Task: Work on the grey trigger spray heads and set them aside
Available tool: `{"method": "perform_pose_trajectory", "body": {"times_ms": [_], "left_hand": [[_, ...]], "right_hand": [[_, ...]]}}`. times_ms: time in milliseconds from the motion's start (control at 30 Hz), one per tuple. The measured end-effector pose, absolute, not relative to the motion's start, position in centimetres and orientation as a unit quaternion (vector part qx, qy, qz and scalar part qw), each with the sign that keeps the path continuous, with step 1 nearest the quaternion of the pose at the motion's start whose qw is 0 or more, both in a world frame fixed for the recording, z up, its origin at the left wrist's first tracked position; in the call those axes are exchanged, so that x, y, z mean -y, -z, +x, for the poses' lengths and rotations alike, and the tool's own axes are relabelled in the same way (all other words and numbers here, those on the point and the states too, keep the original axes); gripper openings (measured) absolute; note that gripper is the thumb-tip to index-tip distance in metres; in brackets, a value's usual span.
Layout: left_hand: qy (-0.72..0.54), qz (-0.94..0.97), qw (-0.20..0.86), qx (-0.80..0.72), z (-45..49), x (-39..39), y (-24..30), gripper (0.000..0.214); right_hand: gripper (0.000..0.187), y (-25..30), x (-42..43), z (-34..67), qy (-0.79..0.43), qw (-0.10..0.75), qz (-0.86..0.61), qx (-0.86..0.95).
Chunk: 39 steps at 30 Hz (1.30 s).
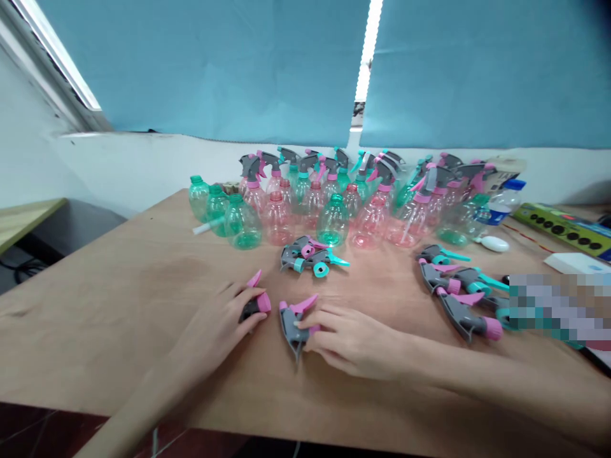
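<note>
At the near side, the left hand [224, 318] is curled round a pink-ended spray head [264, 303], and the right hand [353, 340] pinches a grey spray head [289, 324] between thumb and fingers, both at the table [119, 331]. They look light, stiff and rather slick; I'd grip the body, clear of the trigger [304, 305]. Far back, the blue-capped bottle's [506, 202] label is too blurred to read.

My fingers [329, 321] hold smooth plastic spray heads [289, 324]; the bottles [243, 219] look glossy plastic, the worktop [143, 299] smooth wood.
</note>
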<state>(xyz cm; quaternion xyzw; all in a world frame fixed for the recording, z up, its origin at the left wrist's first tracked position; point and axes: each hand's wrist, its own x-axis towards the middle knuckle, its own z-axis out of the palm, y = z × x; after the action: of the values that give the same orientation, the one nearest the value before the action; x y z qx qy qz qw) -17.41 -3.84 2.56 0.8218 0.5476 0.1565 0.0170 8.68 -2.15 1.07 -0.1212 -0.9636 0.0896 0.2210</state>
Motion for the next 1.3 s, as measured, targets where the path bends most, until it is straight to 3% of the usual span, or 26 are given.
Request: {"method": "perform_pose_trajectory", "body": {"times_ms": [167, 333, 433, 533, 667, 900, 1067, 1300], "left_hand": [[-0.121, 0.833, 0.000, -0.539, -14.8, 1.1, -2.5, 0.023], [-0.150, 0.803, -0.061, -0.573, -12.1, 1.0, -3.6, 0.025], [-0.201, 0.823, -0.061, -0.528, -9.6, 2.3, -4.5, 0.026], [-0.233, 0.872, 0.025, -0.429, -6.1, 3.3, -4.3, 0.038], [-0.270, 0.889, 0.089, -0.359, -1.5, 2.4, -2.0, 0.057], [-0.296, 0.889, 0.070, -0.341, 0.8, -0.8, 0.6, 0.039], [-0.307, 0.871, 0.112, -0.366, 0.4, -0.6, 0.0, 0.033], [-0.316, 0.852, 0.162, -0.384, 0.5, -1.0, 0.1, 0.024]], "right_hand": [[0.024, -2.0, 3.9, 13.9, -0.233, 0.285, -0.262, 0.892], [0.014, -2.9, 3.7, 17.7, -0.281, 0.384, -0.401, 0.783], [0.022, -3.0, 3.0, 18.9, -0.289, 0.413, -0.436, 0.746], [0.024, -2.5, 2.3, 19.2, -0.259, 0.406, -0.416, 0.772], [0.013, -1.0, 1.3, 19.3, -0.172, 0.407, -0.313, 0.841], [0.015, 1.4, 0.4, 20.1, -0.182, 0.440, -0.333, 0.814], [0.022, 1.4, 0.4, 20.3, -0.144, 0.443, -0.342, 0.816], [0.018, 1.0, 1.3, 20.3, -0.270, 0.342, -0.425, 0.794]]}}
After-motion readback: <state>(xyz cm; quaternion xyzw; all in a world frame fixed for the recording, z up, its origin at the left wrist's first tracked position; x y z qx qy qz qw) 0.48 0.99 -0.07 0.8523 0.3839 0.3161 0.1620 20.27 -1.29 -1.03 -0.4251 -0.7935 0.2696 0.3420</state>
